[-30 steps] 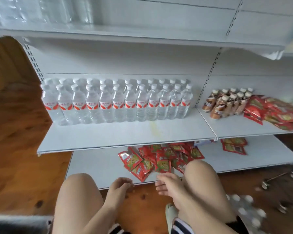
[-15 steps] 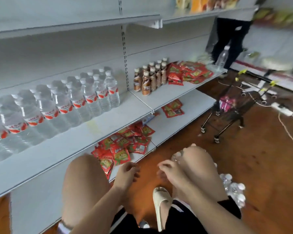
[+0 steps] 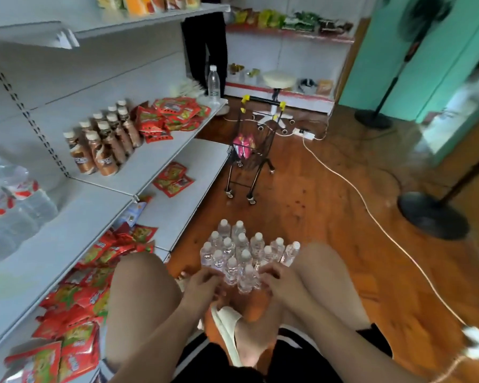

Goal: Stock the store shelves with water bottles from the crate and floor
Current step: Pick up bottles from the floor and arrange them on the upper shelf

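Observation:
Several clear water bottles (image 3: pixel 241 250) with white caps stand in a tight cluster on the wooden floor between my knees. My left hand (image 3: pixel 203 284) curls its fingers against the nearest bottles from the left. From the right, my right hand (image 3: pixel 280 277) curls round them too. The grey middle shelf (image 3: pixel 75 219) runs along my left. A blurred row of stocked water bottles (image 3: pixel 9 200) stands on it at the frame's left edge. No crate shows.
Brown drink bottles (image 3: pixel 100 145) and red snack packets (image 3: pixel 172 114) fill the shelf further along; more packets (image 3: pixel 75 313) lie on the bottom shelf. A small black cart (image 3: pixel 249 158), a fan base (image 3: pixel 432 217) and a white cable (image 3: pixel 357 194) occupy the floor ahead. A person's dark legs (image 3: pixel 205 42) stand by the shelf end.
My view has swung right, from the shelf to the floor. Both hands have moved forward from between my knees onto the bottle cluster.

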`<state>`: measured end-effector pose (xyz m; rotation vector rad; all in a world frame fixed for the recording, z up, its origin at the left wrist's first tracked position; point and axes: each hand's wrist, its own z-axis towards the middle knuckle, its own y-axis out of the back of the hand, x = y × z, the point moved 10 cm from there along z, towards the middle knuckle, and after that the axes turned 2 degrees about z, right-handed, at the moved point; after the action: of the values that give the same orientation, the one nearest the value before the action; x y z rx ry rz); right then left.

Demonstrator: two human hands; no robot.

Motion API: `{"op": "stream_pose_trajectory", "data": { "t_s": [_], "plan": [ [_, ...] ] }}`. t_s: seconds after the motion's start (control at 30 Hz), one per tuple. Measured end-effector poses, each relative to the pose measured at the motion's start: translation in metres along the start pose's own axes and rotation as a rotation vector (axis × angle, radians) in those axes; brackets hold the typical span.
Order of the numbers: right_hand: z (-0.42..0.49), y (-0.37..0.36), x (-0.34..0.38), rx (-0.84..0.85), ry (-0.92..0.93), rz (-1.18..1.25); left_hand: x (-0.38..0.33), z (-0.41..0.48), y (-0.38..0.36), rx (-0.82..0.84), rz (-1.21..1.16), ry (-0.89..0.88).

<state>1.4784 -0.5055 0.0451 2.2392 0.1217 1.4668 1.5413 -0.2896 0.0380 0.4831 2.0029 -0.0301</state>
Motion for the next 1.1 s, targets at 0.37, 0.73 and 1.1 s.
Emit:
{"op": "stream_pose_trajectory", "data": {
  "t_s": [0.37, 0.73, 1.1],
  "plan": [
    [-0.009, 0.018, -0.019, 0.0, -0.073, -0.094, -0.006, 0.036, -0.076, 0.192, 0.057, -0.016],
    [0.066, 0.055, -0.08, -0.093, -0.337, 0.059, -0.014, 0.083, -0.129, 0.282, 0.133, -0.015],
    [0.199, 0.111, -0.164, -0.063, -0.384, -0.645, 0.037, 0.186, -0.186, 0.307, 0.232, 0.221]
  ]
}}
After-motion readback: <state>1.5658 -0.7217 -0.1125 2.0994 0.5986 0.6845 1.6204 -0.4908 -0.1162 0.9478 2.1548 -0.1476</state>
